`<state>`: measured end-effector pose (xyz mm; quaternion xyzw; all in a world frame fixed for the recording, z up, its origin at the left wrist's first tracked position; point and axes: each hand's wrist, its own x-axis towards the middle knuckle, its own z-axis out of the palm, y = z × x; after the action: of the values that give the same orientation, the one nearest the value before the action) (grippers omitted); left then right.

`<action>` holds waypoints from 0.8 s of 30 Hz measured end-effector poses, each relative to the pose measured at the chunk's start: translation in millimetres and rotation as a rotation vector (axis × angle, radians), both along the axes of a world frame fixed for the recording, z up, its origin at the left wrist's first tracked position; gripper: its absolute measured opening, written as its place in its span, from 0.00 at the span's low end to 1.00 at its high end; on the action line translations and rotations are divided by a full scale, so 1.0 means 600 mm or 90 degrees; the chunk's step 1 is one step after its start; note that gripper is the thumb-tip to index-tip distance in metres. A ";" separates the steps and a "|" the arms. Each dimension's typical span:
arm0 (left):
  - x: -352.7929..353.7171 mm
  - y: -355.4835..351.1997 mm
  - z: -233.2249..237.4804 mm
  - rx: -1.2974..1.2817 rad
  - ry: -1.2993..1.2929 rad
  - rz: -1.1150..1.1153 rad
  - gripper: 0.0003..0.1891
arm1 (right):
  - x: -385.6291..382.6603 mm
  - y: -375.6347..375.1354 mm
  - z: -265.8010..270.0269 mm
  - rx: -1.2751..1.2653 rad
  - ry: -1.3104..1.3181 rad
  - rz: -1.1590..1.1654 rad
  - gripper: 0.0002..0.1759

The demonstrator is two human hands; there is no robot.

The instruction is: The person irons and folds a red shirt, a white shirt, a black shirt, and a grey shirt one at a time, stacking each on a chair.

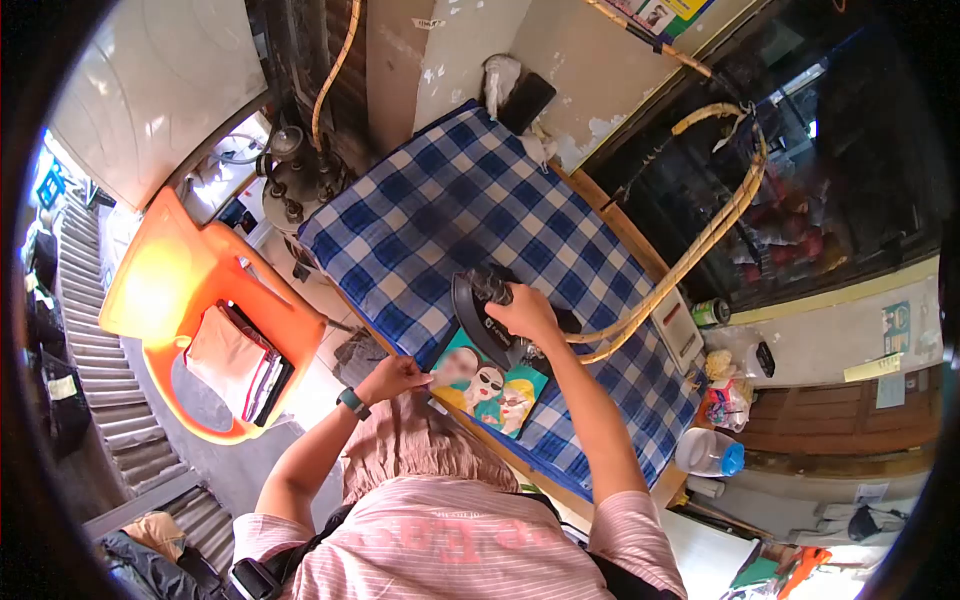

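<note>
A blue-and-white checked padded table [450,200] fills the middle, and an orange plastic chair [160,280] stands to the left. At the table's near edge lies a teal printed cloth [490,392] with sunglassed faces, soft and limp, best held flat at its hem. The left hand [392,378] rests on its left corner; whether it is pinching I cannot tell. The right hand [525,312] is wrapped round the handle of a dark iron [475,315], likely heavy, to be taken only by the handle. The pink shirt lettering [450,540] is unreadable.

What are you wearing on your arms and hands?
Both arms come out of short pink-and-white striped shirt sleeves. The left hand has a teal and dark wristwatch strapped at the wrist. The right hand wears nothing: no glove and no watch. Neither hand is gloved.
</note>
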<state>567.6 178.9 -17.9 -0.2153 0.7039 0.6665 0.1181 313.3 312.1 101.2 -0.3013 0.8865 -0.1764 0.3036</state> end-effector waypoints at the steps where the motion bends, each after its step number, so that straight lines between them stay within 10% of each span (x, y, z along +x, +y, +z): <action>1: 0.003 0.004 -0.008 -0.003 -0.001 -0.001 0.17 | 0.005 0.003 0.010 -0.003 -0.001 -0.001 0.31; 7: 0.013 0.013 -0.008 0.263 0.004 0.143 0.12 | 0.008 0.152 0.001 -0.066 0.021 -0.129 0.21; 15: 0.001 0.010 -0.011 0.209 0.044 -0.017 0.13 | -0.062 0.425 -0.038 -0.074 -0.035 -0.609 0.21; 17: -0.005 0.021 -0.037 0.199 0.028 0.012 0.14 | -0.043 0.460 -0.079 0.086 0.645 -0.438 0.28; 21: -0.024 0.051 -0.033 0.154 0.066 0.127 0.15 | 0.101 0.378 -0.054 0.098 0.633 -0.292 0.28; 24: -0.037 0.068 -0.036 0.162 0.063 0.205 0.19 | 0.186 0.374 -0.296 0.159 0.326 -0.221 0.27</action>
<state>545.6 219.6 -39.3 -0.2752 0.5753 0.7703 0.0016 425.0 536.2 -76.3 -0.1408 0.9869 -0.0342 0.0710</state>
